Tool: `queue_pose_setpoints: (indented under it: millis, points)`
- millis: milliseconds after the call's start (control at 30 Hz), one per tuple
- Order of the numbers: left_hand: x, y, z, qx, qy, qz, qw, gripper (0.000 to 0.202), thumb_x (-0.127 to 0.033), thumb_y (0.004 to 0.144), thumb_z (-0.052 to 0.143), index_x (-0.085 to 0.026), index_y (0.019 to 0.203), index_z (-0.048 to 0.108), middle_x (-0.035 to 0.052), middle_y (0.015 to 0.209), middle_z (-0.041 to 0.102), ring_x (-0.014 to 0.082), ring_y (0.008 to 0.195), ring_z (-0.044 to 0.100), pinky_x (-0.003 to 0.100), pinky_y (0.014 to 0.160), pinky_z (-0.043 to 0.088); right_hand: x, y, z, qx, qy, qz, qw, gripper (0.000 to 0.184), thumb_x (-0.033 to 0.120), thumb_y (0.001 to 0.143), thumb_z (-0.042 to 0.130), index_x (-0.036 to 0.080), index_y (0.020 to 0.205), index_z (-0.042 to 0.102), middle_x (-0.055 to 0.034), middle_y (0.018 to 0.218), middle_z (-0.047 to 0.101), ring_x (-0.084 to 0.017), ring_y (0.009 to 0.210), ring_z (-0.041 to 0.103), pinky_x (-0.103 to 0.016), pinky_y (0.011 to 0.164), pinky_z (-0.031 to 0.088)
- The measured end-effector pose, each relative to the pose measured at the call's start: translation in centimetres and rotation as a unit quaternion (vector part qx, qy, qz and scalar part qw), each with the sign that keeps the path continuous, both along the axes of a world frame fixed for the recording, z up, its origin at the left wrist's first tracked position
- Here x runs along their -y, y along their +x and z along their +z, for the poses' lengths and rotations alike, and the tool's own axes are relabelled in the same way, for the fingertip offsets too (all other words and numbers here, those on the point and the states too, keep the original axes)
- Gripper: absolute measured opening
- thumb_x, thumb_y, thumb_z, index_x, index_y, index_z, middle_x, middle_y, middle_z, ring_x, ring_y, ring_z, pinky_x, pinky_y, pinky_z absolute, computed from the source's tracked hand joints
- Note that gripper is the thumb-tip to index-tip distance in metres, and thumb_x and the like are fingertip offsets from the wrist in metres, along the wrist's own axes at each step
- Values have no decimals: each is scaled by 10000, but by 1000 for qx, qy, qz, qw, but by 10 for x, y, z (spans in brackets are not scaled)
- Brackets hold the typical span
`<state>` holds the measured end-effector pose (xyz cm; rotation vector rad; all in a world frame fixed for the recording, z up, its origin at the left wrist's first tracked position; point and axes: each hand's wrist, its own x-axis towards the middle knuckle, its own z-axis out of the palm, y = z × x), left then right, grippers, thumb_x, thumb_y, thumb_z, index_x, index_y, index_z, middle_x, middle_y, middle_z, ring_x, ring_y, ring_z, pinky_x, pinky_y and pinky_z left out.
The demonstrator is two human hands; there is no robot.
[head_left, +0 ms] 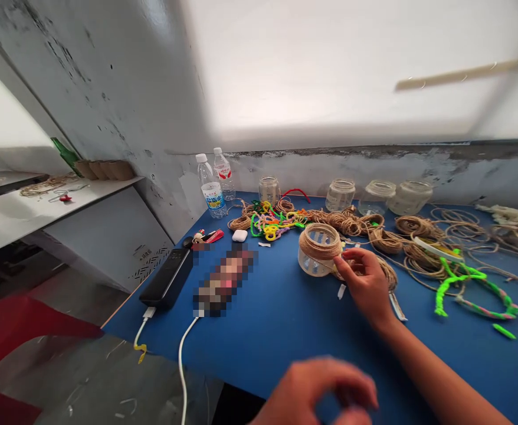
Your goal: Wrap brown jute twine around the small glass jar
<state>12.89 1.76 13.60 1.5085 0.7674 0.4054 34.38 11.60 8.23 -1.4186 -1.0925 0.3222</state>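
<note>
Head view, blurred cut-off left hand (316, 392), perhaps pinching

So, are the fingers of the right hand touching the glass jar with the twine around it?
Touching: the head view shows the right hand's fingers against the side of the twine-wrapped glass jar.
</note>
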Motion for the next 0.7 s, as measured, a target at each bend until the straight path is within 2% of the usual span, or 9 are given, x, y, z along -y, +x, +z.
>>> queue_pose_setpoints:
  millis: [33,67,133,200,233,300,400,533,700]
  points:
    - [-16,15,7,62,25,90,994,248,-353,841,581,-216,1042,632,32,1037,658,140,980,614,258,945,490,2,-1,1,3,-13,-2,1000,424,558,735,689,186,927,618,-60,883,652,-147,664,576,-289,601,488]
    - [-34,30,11,118,49,211,969,270,-341,870,520,-211,1096,590,46,1079,635,142,1017,598,267,949,486,3,-3,2,8,-25,-2,1000,432,571,739,682,185,921,620,-44,811,643,-141,626,560,-277,574,472]
    - [-70,58,8,181,91,407,890,331,-293,877,471,-215,1198,494,64,1220,564,158,1171,539,312,1061,425,6,-6,5,23,-47,2,999,438,591,745,666,181,896,632,-29,732,633,-138,590,551,-257,539,448]
    - [-102,80,-7,181,100,506,837,432,-219,849,466,-233,1276,402,73,1359,468,179,1297,452,375,1153,340,8,-7,7,43,-71,13,997,439,608,757,644,179,848,652,-19,673,624,-135,560,549,-241,510,428]
    - [-115,88,-17,165,86,526,830,480,-182,829,463,-240,1296,368,79,1387,439,187,1322,428,397,1171,317,9,-7,9,51,-85,20,995,441,616,767,629,178,818,662,-12,636,614,-130,536,541,-235,494,414]
    - [-134,99,-38,137,79,516,842,546,-143,810,454,-242,1330,317,91,1420,404,193,1355,397,414,1198,279,10,-7,10,68,-113,34,991,460,624,796,590,176,730,673,-2,564,588,-114,478,505,-226,464,378]
    - [-147,103,-58,134,86,490,857,477,-193,866,398,-236,1333,312,104,1420,405,191,1366,396,405,1190,298,11,-7,12,96,-127,56,986,518,613,838,536,167,603,654,5,484,531,-97,435,447,-224,441,326]
    - [-159,100,-56,137,51,476,867,414,-249,911,334,-216,1323,336,117,1352,474,173,1263,497,356,1099,404,11,-10,12,110,-108,104,983,514,589,830,558,163,543,570,27,459,421,-83,450,369,-221,439,282]
    - [-173,97,-42,170,105,447,872,407,-337,947,301,-202,1324,376,97,1273,531,152,1171,539,326,1067,423,10,-15,11,107,-37,115,987,482,521,825,601,188,540,399,40,520,374,-82,499,331,-228,472,289]
